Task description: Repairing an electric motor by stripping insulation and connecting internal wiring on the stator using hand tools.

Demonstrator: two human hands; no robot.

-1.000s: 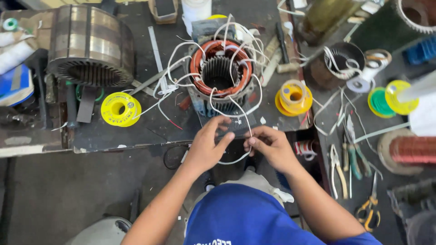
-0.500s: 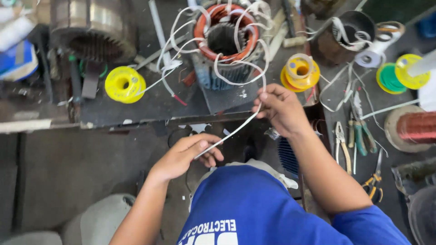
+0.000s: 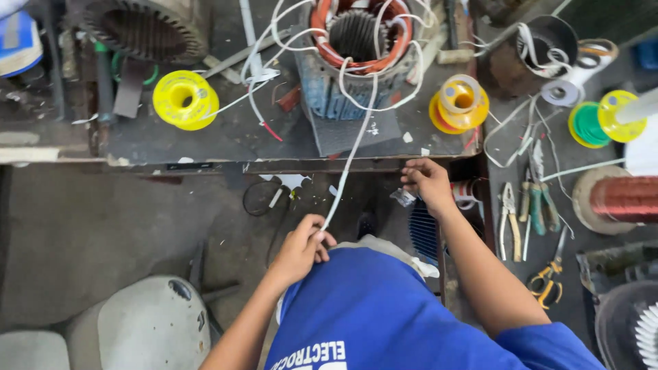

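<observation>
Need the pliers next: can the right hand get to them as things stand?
Probably yes. The right hand is empty at the bench edge, and the pliers lie just beside it with nothing between them.

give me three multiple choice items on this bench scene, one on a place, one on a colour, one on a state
1. Where does the white lead wire run from?
A. the motor stator
B. the scissors
C. the chair

2. What colour is the spool on the bench's left part?
A. red
B. yellow
C. black

3. How is the left hand?
A. flat and open
B. closed on the wire's end
C. out of view

Answers:
1 A, the wire rises to the motor stator with copper windings.
2 B, its flanges are plainly yellow.
3 B, its fingers pinch the wire taut; the right hand holds none at the bench edge.
</observation>
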